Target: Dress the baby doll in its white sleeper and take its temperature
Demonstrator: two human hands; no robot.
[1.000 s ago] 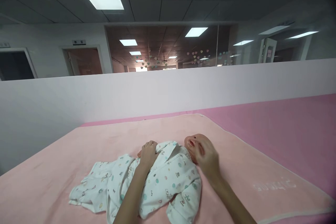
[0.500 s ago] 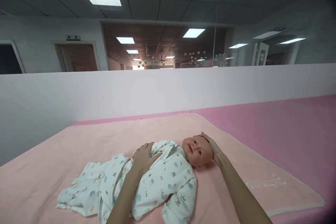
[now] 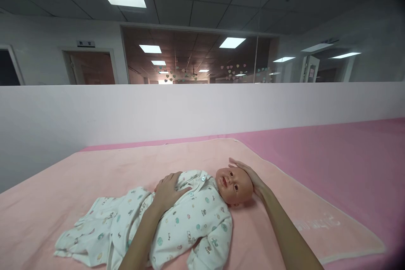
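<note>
A baby doll (image 3: 234, 186) lies on its back, its bald head to the right and its face tilted toward me. It wears white baby clothes (image 3: 193, 223) with a small coloured print and snap buttons at the chest. My left hand (image 3: 168, 190) rests flat across the doll's belly, fingers stretched and thumb apart. Against the crown of the doll's head lies my right hand (image 3: 249, 175), its fingers extended along the far side of the head. The palm is partly hidden behind the head. The doll's near sleeve is bent at the lower middle.
Under the doll spreads a peach blanket (image 3: 126, 164) with pale edging, over a pink mat (image 3: 332, 156). A white partition (image 3: 190, 109) stands behind. Beyond it are a glass window (image 3: 196, 55) and a doorway (image 3: 91, 67).
The fingers of my right hand have slid left along the top of the doll's head. My left hand stays on the belly. The view has shifted slightly, moving the doll a little left in the picture.
</note>
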